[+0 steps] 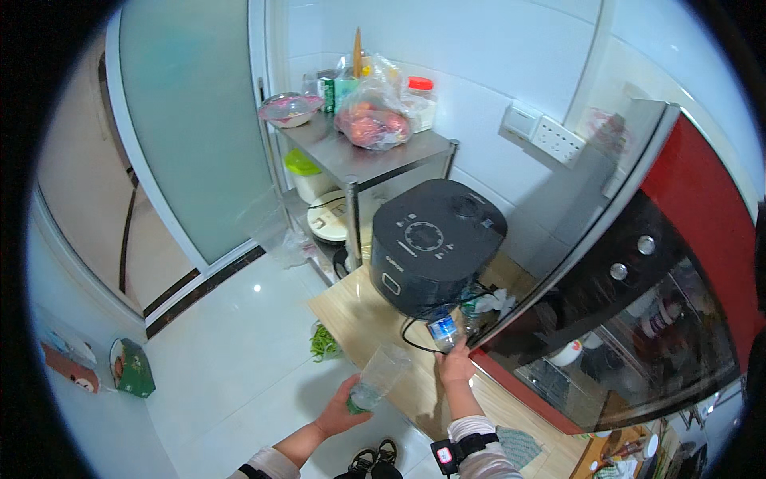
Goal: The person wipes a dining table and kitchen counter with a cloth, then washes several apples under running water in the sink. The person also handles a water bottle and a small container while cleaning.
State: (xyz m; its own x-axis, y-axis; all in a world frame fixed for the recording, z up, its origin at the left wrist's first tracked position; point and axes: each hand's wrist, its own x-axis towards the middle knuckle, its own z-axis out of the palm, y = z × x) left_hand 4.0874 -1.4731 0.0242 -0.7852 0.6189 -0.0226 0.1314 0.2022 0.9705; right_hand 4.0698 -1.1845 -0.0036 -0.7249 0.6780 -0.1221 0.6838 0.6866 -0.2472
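Note:
Around the green end of a clear plastic container [380,371], possibly a bottle, my left hand [342,408] is closed; it is held over the near edge of the wood-look counter [413,389]. My right hand [456,364] reaches to a clear plastic bottle with a blue label [444,329], its fingers at the bottle's lower end. That bottle leans by the black rice cooker [437,239]. Behind it are another clear bottle [471,314] and a crumpled white plastic bag [497,301]. A black cable [409,342] loops on the counter beside my right hand.
A red and black glass-door cabinet [598,335] stands at right. Behind the cooker, a metal shelf [413,152] holds a bag of red fruit [377,123] and a bowl [291,114]. Green vegetables [323,344] lie low beside the counter. A green box [131,368] is at left.

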